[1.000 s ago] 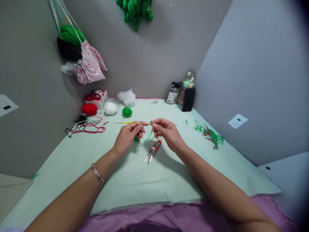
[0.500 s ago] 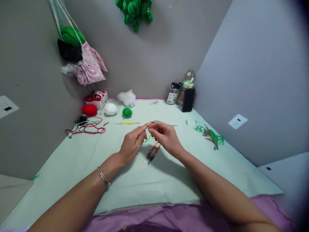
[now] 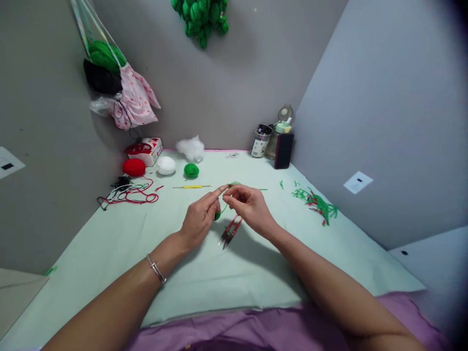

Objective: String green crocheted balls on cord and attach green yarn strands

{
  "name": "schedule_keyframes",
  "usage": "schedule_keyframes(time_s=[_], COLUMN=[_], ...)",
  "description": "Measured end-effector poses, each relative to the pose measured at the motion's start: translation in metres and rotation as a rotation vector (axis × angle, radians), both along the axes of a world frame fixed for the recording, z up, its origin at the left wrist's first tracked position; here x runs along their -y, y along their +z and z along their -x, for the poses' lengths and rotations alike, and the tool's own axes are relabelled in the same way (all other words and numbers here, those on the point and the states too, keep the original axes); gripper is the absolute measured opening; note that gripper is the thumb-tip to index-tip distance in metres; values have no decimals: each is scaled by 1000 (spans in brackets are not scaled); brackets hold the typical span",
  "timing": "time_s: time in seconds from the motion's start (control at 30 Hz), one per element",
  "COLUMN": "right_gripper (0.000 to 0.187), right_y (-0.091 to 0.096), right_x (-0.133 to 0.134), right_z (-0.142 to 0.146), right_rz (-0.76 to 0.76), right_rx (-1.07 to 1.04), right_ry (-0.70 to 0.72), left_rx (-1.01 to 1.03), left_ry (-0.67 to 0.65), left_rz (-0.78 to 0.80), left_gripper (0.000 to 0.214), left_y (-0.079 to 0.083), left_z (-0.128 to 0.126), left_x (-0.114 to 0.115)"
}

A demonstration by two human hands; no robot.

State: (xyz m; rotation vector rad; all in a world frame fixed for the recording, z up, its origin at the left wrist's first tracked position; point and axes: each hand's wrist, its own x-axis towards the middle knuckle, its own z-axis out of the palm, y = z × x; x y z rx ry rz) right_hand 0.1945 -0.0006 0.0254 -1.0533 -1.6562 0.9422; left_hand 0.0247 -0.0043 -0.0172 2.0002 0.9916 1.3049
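Observation:
My left hand (image 3: 200, 215) has its index finger stretched forward with green yarn around it near the tip. Its other fingers are curled in, and a small dark green yarn piece (image 3: 217, 215) peeks out beneath them. Thumb and fingers pinched, my right hand (image 3: 250, 205) is close to that fingertip on the green yarn (image 3: 224, 208), a strand of which hangs between the hands. Thread snips (image 3: 230, 231) with red handles lie just below my right hand, blades toward me. A yellow-handled crochet hook (image 3: 192, 186) rests beyond my left hand.
Green (image 3: 191, 170), white (image 3: 166, 165) and red (image 3: 134, 167) yarn balls stand at the back left, with stuffing (image 3: 190, 148) behind. Loose cords (image 3: 127, 192) lie left, yarn scraps (image 3: 317, 204) right. A phone (image 3: 283, 151) leans against a bottle (image 3: 271, 146).
My right fingertips have drawn slightly away from the left index finger. More of the dark green piece shows under my left hand. The whole view has shifted a little.

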Motion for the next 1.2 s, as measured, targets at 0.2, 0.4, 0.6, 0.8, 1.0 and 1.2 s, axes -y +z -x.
schedule_keyframes(time_s=[0.2,0.4,0.6,0.8,1.0,1.2], right_gripper=[21,23,23,25,26,25], right_y=[-3,-4,-11,-21,-21,-23], right_x=[-4,-8,-17,-24,-24,-27], right_z=[-1,-3,-6,-7,-9,-10], right_rz=[107,122,154,170,184,185], right_rx=[-66,-40,6,28,12,-3], right_ry=[33,39,62,92,120,136], left_rx=[-13,-34,-111,-199,-311,-384], left_ry=[15,28,52,62,133,239], left_rz=[26,33,98,102,21,-169], left_gripper=[44,46,46,46,43,39], left_y=[-2,-5,-10,-14,-15,-15], left_z=[-1,-2,-4,-3,-4,-3], left_x=[1,1,0,-3,-3,-6])
